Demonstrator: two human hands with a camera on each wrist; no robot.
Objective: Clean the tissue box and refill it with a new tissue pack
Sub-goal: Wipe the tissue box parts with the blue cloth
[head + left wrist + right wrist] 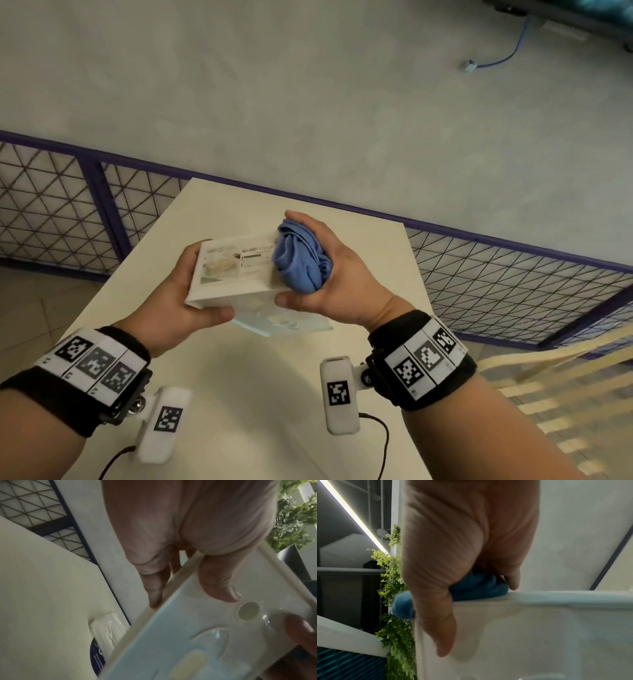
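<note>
Head view: tissue box (236, 270) held above the surface (260, 387), being wiped.
Left hand (186, 301) fingers clamp its left end; right hand (329, 270) fingers bunch a blue cloth (299, 262) against its right end, long axis spanning both hands.

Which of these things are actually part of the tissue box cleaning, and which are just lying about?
Part of the job:
- white tissue box, held up by the left hand
- blue cloth, bunched in the right hand against the box
- wrapped tissue pack on the table

Just lying about:
- blue cable on the floor
- wire fence
- green plants
</note>
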